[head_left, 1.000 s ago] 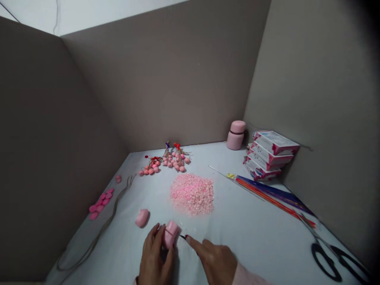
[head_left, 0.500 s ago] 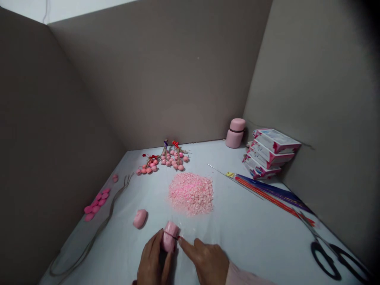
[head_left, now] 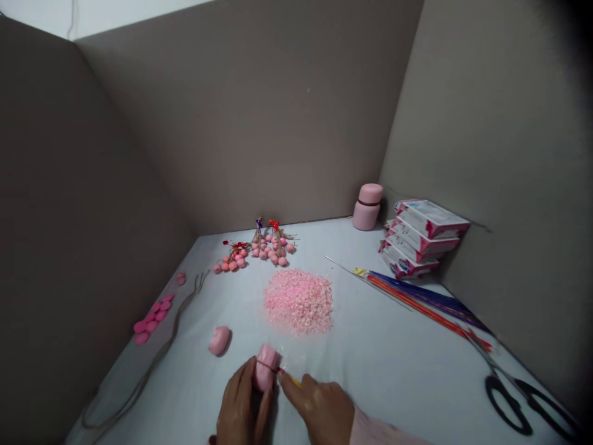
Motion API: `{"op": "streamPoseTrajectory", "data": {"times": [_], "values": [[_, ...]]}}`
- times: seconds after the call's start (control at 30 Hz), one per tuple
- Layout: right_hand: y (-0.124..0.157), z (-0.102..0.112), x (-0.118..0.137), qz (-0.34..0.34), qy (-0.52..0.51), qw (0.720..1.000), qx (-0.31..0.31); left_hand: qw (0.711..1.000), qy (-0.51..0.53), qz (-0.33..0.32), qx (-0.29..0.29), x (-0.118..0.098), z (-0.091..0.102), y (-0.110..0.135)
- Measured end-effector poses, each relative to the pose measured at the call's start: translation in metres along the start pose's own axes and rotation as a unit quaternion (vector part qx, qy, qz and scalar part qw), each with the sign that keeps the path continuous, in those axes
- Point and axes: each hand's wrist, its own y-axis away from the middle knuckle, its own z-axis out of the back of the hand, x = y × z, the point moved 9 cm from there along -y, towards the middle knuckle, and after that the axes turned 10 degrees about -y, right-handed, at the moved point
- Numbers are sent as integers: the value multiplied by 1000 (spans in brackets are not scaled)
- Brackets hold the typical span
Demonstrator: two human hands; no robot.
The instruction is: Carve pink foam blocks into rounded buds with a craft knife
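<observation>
My left hand is wrapped round a pink clay roll at the near edge of the white table, holding it upright and a little tilted. My right hand pinches a thin tool with a yellowish handle, its tip touching the right side of the roll near the top. A second pink clay lump lies loose just left of the roll. A heap of small pink clay bits sits beyond my hands.
Black scissors lie at the right, with coloured sticks and stacked boxes behind them. A pink jar stands in the back corner. Pink bead bunches, flat pink discs and brown wires lie at the left. Cardboard walls enclose the table.
My right hand has slid left until the tool's tip meets the roll. The left hand keeps its hold on the roll. The camera has shifted slightly.
</observation>
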Motion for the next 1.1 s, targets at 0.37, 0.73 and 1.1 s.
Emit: {"op": "streamPoseTrajectory", "data": {"times": [0.37, 0.73, 1.1], "values": [[2, 10, 4, -1, 35, 999, -32, 998, -34, -49, -25, -5, -1, -1], [5, 17, 4, 10, 30, 996, -89, 995, -32, -69, -61, -4, -1, 2], [13, 23, 4, 0, 48, 991, -127, 995, -51, -55, -63, -2, 1, 1]]}}
